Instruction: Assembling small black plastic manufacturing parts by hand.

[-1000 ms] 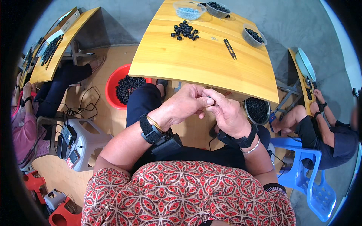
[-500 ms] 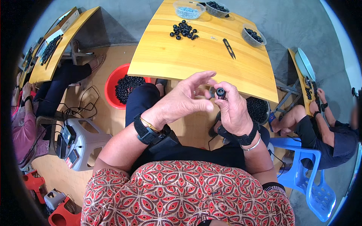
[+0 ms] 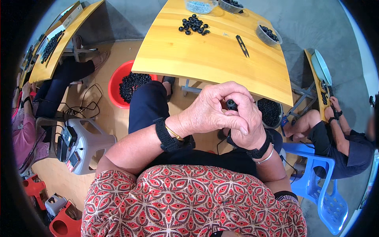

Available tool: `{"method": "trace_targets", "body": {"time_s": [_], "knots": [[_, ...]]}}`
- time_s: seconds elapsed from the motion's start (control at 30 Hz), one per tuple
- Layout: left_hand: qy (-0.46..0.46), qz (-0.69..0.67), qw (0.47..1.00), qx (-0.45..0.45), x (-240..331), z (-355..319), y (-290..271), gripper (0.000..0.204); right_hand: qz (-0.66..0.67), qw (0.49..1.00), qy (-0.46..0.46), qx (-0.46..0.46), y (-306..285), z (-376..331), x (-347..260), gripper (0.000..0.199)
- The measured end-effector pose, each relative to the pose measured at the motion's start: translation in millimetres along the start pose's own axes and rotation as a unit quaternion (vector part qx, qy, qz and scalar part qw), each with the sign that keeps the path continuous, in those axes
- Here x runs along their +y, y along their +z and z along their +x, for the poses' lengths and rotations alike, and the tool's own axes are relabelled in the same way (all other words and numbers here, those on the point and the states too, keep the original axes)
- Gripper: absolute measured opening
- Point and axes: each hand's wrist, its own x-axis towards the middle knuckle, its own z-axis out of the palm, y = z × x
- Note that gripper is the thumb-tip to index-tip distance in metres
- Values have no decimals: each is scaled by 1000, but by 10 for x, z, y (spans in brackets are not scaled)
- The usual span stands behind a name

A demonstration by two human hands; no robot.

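Together, left hand (image 3: 209, 112) and right hand (image 3: 246, 122) pinch a black ring (image 3: 231, 104).

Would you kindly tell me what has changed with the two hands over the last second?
The left hand, whose fingers were spread open half a second ago, has closed over the right hand, so both now grip the small black cylindrical part, which is partly hidden. The yellow wooden table and the pile of black rings stayed put.

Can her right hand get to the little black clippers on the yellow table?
Probably yes. The clippers lie alone on a bare part of the table, with nothing between them and the right hand. But that hand is busy pinching a small black part together with the left hand.
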Motion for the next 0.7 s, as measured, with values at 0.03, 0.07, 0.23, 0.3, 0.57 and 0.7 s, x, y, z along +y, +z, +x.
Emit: {"method": "trace_targets", "body": {"time_s": [0.03, 0.07, 0.23, 0.3, 0.57, 0.7], "knots": [[-2, -1, 1000, 1, -17, 1, -11, 58, -5, 1000, -2, 1, 9, 7, 13, 28], [14, 12, 1000, 3, -31, 5, -23, 57, -3, 1000, -1, 0, 15, 18, 21, 28], [43, 7, 999, -2, -89, 19, -54, 56, 7, 1000, -26, 7, 31, 42, 55, 26], [49, 9, 999, -16, -102, 28, -56, 55, -4, 999, -34, 10, 27, 43, 72, 26], [-164, -117, 977, 74, -65, -16, -213, 44, 29, 998, -2, 53, -122, 113, 230, 23], [-206, -311, 928, 7, -43, -24, -294, 28, 68, 997, -17, 33, -78, 115, 330, 24]]}}
